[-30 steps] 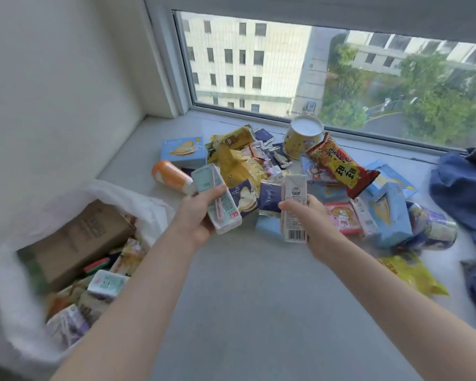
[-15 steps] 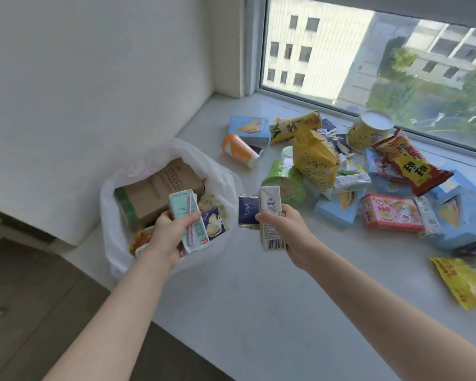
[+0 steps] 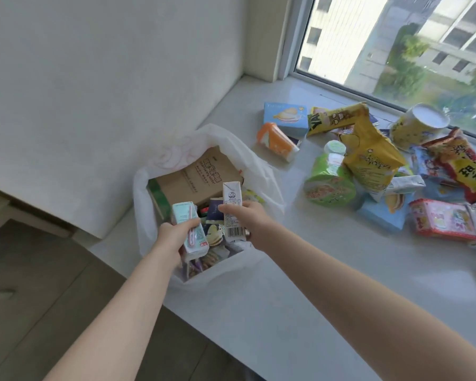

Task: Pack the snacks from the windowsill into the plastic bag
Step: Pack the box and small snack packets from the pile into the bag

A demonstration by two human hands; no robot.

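Risk: the plastic bag [image 3: 259, 166] sits crowded at the windowsill's [image 3: 313, 284] left end, close to the front edge; cartons dropped onto the brown box [image 3: 201, 174] could slide out or tip it over
Cartons: teal carton [image 3: 190, 229] with pink straw, white carton [image 3: 232, 210] with barcode; small, rigid, upright over the bag's mouth
Left hand [image 3: 173, 237]: fingers curled round the teal carton
Right hand [image 3: 254, 224]: fingers pinching the white carton
Remaining: snacks [image 3: 368, 160] heaped toward the window edge

i see the white bag [image 3: 259, 171] open at the left end of the windowsill [image 3: 313, 298], a brown box [image 3: 201, 174] and packets inside. over its mouth my left hand [image 3: 172, 239] grips a teal carton [image 3: 188, 226], my right hand [image 3: 254, 221] a white carton [image 3: 232, 210], both near upright. the other snacks [image 3: 368, 163] lie heaped to the right.
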